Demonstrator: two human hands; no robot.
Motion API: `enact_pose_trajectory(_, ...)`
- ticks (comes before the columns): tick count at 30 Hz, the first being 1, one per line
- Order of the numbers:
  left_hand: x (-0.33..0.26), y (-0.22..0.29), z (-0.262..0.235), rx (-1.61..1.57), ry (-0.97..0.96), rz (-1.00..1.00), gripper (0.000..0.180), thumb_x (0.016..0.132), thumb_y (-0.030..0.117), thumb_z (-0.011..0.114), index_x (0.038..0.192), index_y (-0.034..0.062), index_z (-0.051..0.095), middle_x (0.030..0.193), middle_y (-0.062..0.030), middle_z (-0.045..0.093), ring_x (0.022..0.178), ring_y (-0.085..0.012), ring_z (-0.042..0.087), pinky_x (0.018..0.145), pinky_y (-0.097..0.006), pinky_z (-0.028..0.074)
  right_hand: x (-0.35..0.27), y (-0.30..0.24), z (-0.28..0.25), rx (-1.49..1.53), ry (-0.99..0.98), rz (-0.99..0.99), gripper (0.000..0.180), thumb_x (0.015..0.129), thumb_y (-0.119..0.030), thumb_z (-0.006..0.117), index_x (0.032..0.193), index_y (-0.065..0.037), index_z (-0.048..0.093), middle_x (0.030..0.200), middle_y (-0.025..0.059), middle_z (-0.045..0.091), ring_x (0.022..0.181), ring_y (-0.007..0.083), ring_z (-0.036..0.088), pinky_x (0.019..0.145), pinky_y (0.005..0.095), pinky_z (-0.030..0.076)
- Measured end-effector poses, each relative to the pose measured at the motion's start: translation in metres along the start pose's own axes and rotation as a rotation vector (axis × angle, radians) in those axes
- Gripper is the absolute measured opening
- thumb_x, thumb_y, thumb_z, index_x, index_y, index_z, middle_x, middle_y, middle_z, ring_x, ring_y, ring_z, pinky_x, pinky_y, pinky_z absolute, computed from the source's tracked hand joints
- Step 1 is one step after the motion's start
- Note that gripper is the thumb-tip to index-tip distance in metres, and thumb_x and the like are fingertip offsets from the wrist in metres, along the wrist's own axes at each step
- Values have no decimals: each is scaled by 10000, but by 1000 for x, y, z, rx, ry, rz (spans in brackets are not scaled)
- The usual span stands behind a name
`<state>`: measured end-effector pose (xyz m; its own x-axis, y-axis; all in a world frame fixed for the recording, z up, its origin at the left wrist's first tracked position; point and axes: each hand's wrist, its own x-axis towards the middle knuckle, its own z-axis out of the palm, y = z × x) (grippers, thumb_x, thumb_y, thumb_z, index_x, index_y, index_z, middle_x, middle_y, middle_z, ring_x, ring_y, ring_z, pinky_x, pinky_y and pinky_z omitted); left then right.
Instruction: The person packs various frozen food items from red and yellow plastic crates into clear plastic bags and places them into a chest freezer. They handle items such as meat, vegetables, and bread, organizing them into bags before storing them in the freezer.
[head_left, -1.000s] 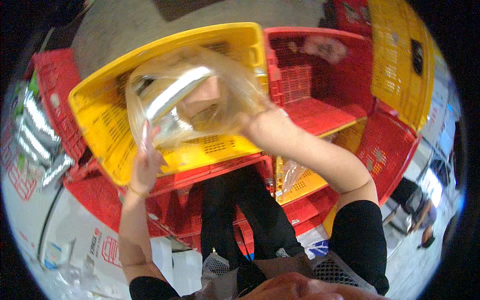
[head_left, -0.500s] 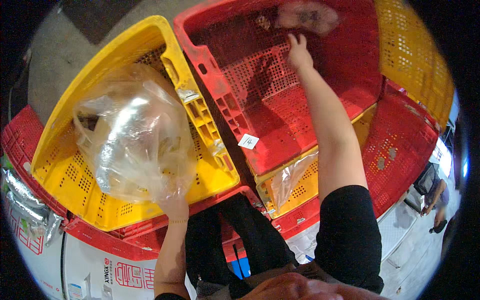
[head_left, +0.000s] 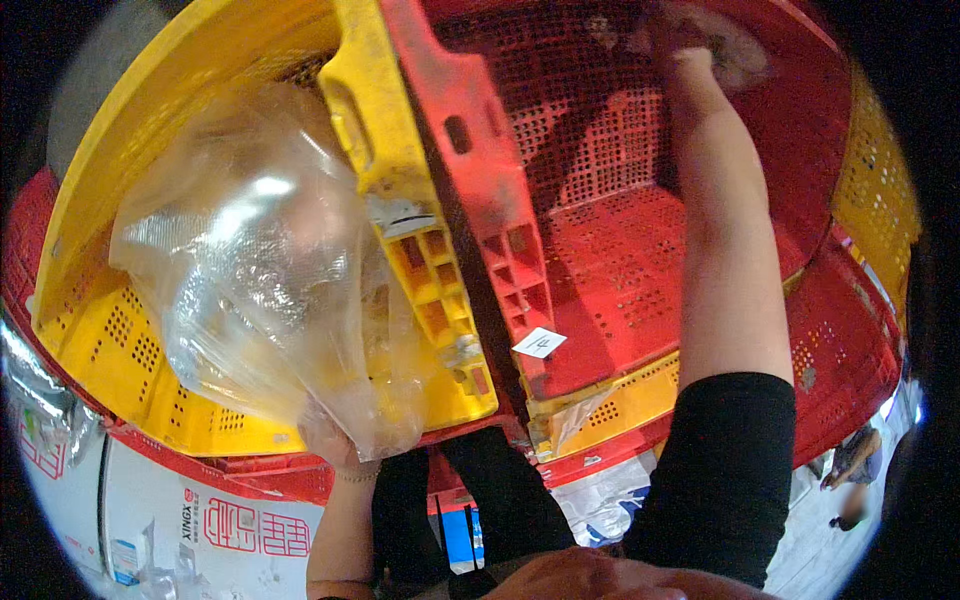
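Note:
My left hand [head_left: 335, 440] grips the gathered end of a large clear plastic bag [head_left: 250, 290], which billows over the yellow crate [head_left: 100, 330] on the left. My right arm stretches far into the red crate [head_left: 620, 270]. My right hand [head_left: 690, 60] reaches the crate's far corner and touches a pale pinkish lump [head_left: 725, 45] lying there. Whether the fingers close on the lump is hidden in shadow and blur.
More red crates [head_left: 850, 330] and a yellow crate [head_left: 880, 190] are stacked on the right. A small white paper tag [head_left: 538, 343] sits on the red crate's near rim. White cartons with red print [head_left: 230, 530] stand at lower left. A person [head_left: 850, 480] stands at the far lower right.
My head has moved closer over the crates. My right hand has reached deeper to the pinkish lump in the far corner. My left hand still holds the bag over the yellow crate.

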<state>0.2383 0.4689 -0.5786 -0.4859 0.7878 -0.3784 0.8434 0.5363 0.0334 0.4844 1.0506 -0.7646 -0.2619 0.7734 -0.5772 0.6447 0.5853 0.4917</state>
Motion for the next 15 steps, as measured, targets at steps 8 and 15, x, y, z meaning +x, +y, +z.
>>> enact_pose_trajectory(8,3,0,2,107,80,52,197,735,320,579,728,128,534,666,-40,493,618,-220,515,539,-355,399,-3,33,3,-122,68,-22,320,802,-199,523,1118,-201,569,1041,132,597,935,291,587,715,365,503)
enact_pose_trajectory(15,-4,-5,-5,-30,-21,108,524,762,367,598,1128,-2,538,1066,-177,597,806,-297,589,646,-379,403,-6,24,-1,-147,85,-59,291,800,-193,520,1085,-175,579,1019,124,596,918,287,587,698,363,510)
